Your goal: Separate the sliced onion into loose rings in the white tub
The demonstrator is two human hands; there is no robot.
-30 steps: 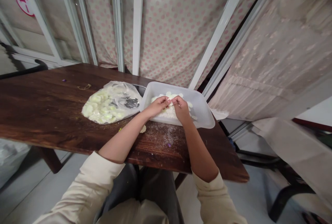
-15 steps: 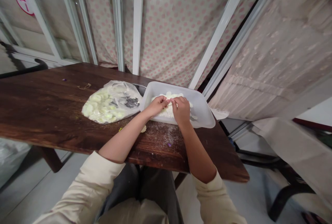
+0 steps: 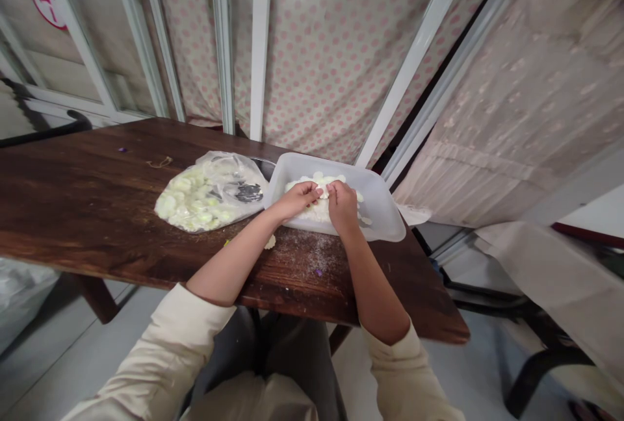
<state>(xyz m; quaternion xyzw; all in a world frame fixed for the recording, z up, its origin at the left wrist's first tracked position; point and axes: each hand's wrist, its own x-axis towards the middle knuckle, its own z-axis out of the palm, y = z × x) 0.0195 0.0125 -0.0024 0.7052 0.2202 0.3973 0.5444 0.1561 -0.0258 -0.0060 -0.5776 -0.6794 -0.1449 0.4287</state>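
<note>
A white plastic tub (image 3: 385, 210) holds a heap of pale round slices (image 3: 316, 212). Over the heap, my left hand (image 3: 298, 201) pinches one side of a small pale piece (image 3: 324, 192). The fingers of my right hand (image 3: 343, 206) are closed on its other side, and the two hands almost meet. Left of the tub lies a clear plastic bag (image 3: 195, 197) with many pale green-white slices inside.
The tub and bag rest on a dark wooden table (image 3: 97, 213). White grains (image 3: 312, 255) and a pale scrap (image 3: 270, 242) lie by its front edge. A brown string (image 3: 160, 162) lies at the back left. Curtained glass panels stand behind.
My right hand has shifted slightly right and its fingers have closed in. The small pale piece between both hands now shows more clearly.
</note>
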